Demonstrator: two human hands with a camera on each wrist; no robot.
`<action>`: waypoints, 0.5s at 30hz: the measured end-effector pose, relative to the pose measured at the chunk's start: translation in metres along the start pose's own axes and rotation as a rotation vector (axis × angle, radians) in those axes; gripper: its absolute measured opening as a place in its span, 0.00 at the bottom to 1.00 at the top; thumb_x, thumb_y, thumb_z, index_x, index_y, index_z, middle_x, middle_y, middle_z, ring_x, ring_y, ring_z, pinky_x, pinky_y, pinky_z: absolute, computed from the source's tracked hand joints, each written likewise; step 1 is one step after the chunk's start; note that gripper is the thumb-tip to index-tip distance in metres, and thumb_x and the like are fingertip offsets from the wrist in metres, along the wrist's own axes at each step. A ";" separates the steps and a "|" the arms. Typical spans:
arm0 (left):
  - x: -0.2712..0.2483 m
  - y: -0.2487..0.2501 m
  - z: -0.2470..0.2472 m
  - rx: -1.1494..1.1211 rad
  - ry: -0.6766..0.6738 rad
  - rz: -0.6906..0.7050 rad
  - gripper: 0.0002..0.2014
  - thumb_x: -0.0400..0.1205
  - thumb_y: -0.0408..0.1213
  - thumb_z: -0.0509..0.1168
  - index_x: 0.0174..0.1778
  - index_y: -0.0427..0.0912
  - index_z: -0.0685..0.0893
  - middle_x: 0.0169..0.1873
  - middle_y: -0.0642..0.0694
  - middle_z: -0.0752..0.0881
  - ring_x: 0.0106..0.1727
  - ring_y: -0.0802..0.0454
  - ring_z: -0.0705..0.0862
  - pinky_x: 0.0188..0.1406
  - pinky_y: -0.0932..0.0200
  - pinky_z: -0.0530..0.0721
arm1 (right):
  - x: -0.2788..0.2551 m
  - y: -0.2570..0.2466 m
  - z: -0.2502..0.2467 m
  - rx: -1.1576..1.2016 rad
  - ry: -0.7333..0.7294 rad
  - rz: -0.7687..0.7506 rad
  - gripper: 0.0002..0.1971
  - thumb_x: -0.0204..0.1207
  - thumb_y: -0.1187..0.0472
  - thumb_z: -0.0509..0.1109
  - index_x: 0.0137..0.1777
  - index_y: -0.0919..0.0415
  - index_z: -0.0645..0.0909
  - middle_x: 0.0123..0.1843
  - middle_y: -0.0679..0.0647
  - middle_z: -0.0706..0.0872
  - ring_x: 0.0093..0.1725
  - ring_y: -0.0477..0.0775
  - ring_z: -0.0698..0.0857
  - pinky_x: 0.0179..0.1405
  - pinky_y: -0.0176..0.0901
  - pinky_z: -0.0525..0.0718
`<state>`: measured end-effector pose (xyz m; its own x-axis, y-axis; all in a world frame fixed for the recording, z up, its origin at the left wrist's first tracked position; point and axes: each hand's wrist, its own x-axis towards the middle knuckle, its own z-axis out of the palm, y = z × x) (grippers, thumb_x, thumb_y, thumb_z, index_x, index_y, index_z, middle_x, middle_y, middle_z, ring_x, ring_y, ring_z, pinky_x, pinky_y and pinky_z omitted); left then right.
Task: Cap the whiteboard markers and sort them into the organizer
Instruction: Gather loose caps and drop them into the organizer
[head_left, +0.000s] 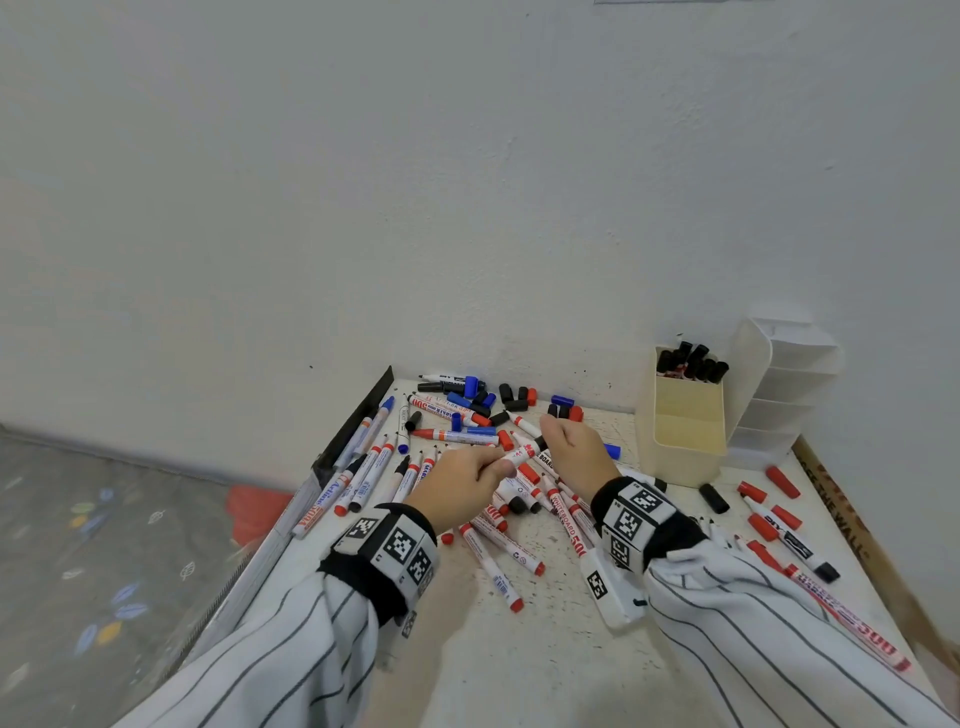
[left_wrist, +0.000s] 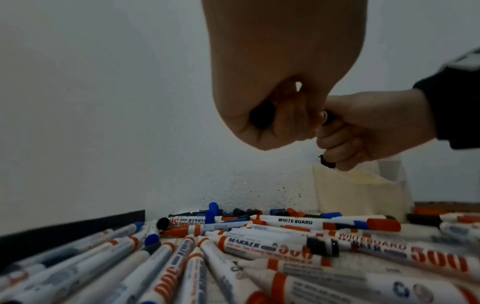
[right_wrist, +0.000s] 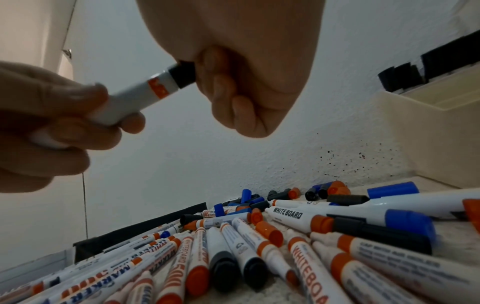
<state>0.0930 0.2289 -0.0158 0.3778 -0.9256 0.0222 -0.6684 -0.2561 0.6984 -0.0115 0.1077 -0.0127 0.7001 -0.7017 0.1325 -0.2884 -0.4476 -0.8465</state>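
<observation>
Left of the cream plastic organizer (head_left: 680, 415), the left hand (head_left: 457, 486) gripped a white-barrelled whiteboard marker (right_wrist: 137, 92); the right hand (head_left: 576, 449) curled around its black cap (right_wrist: 183, 75). Being light, rigid and probably slick, the marker would be best held mid-barrel.

Head view: lighting is staying soft and even, edges bending.
Wrist views: dimmer, foreground markers (left_wrist: 233, 273) blurring.

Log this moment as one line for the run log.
left hand: grips marker | right hand: holds black cap on tip | organizer: black-capped markers only
</observation>
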 end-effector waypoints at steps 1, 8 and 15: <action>0.000 0.003 0.000 -0.058 -0.041 -0.030 0.12 0.87 0.44 0.53 0.46 0.45 0.80 0.31 0.52 0.75 0.28 0.60 0.71 0.29 0.68 0.72 | -0.002 0.000 0.000 0.016 0.000 -0.020 0.21 0.84 0.59 0.53 0.26 0.56 0.66 0.23 0.49 0.64 0.24 0.45 0.63 0.26 0.35 0.63; -0.004 0.006 0.006 -0.415 -0.285 -0.173 0.16 0.87 0.48 0.48 0.39 0.46 0.73 0.25 0.52 0.69 0.18 0.59 0.62 0.15 0.67 0.63 | -0.007 0.002 -0.009 -0.016 -0.054 -0.126 0.20 0.85 0.59 0.53 0.29 0.55 0.67 0.24 0.49 0.65 0.25 0.44 0.64 0.24 0.30 0.64; 0.005 0.002 0.019 -0.301 -0.201 -0.090 0.15 0.86 0.50 0.51 0.45 0.49 0.80 0.31 0.53 0.78 0.29 0.61 0.75 0.35 0.68 0.77 | -0.006 0.017 -0.021 -0.139 -0.101 -0.147 0.17 0.84 0.54 0.56 0.33 0.58 0.71 0.27 0.49 0.69 0.28 0.46 0.68 0.28 0.30 0.69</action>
<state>0.0815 0.2189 -0.0282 0.2735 -0.9470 -0.1688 -0.4087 -0.2732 0.8708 -0.0343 0.0925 -0.0168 0.8011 -0.5674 0.1905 -0.2611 -0.6176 -0.7419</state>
